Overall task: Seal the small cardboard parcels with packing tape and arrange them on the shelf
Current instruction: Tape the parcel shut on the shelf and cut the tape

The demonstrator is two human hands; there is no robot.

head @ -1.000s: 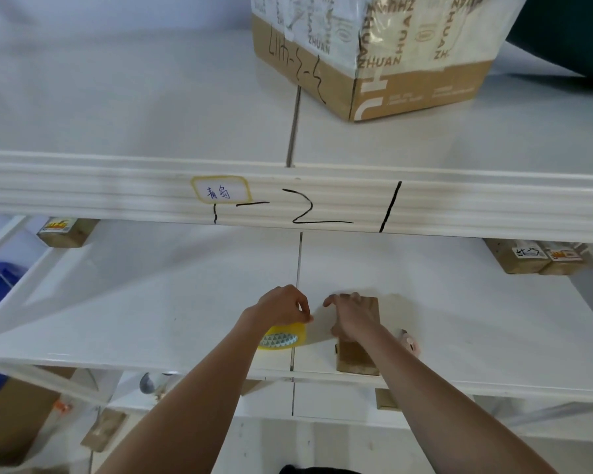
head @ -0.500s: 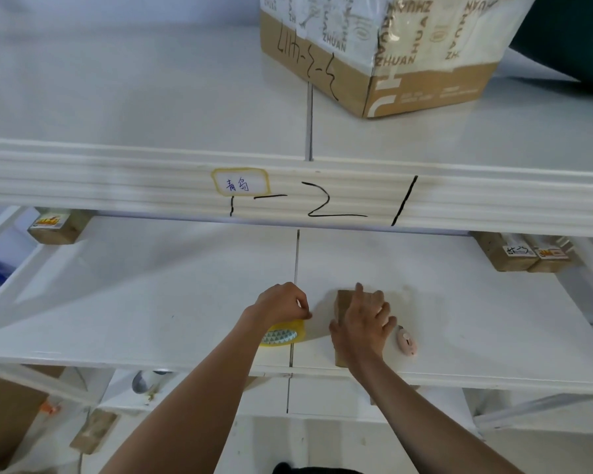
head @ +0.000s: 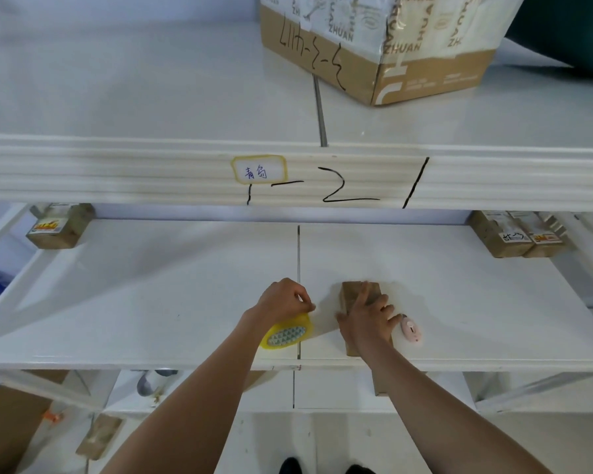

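Small parcel point(head: 356, 295) lies near shelf point(head: 151, 302) front edge — right hand point(head: 367, 319) flat on top, fingers straight. Left hand point(head: 285, 299) grasps tape roll point(head: 286, 333) alongside. Parcel looks light, stiff — grip its sides.

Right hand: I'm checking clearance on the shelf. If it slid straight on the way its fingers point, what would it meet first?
Beyond the small cardboard parcel under the right hand, the shelf looks free.
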